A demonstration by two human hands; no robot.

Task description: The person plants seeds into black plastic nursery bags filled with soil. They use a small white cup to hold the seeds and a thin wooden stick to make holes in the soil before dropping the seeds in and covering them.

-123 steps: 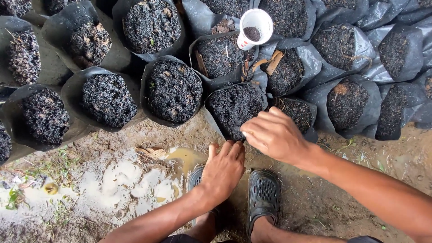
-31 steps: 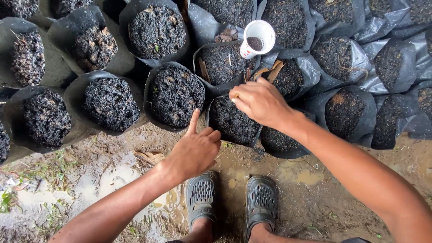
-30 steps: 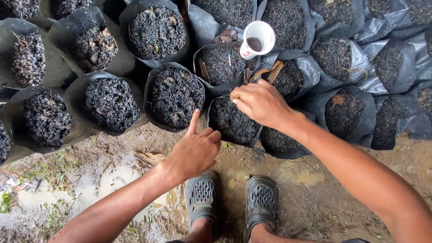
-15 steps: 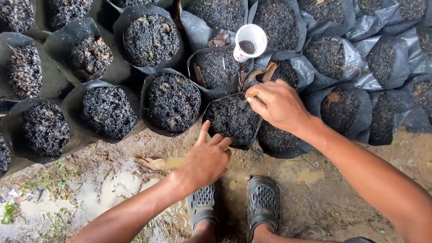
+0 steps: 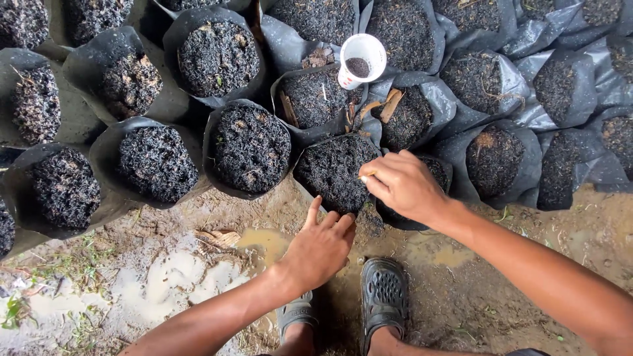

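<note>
My left hand (image 5: pixel 320 247) rests with fingers spread against the near rim of a black plastic grow bag (image 5: pixel 335 173) filled with dark soil. My right hand (image 5: pixel 403 186) hovers over the right side of that same bag, fingertips pinched on a small pale object (image 5: pixel 364 177) too small to identify. A white cup (image 5: pixel 359 59) holding dark grains stands tilted among the bags farther back. My two feet in dark perforated clogs (image 5: pixel 384 292) stand on the mud below.
Several soil-filled black bags (image 5: pixel 247 148) stand packed in rows across the top and left. Wet muddy ground with a yellowish puddle (image 5: pixel 267 240) and pale sandy patches (image 5: pixel 178 280) lies in front. Bits of wood (image 5: pixel 389 105) stick out between bags.
Both hands have drawn back toward me. My right hand moved from the bag's far edge to its near right side; my left hand slid down-right along the near rim.
</note>
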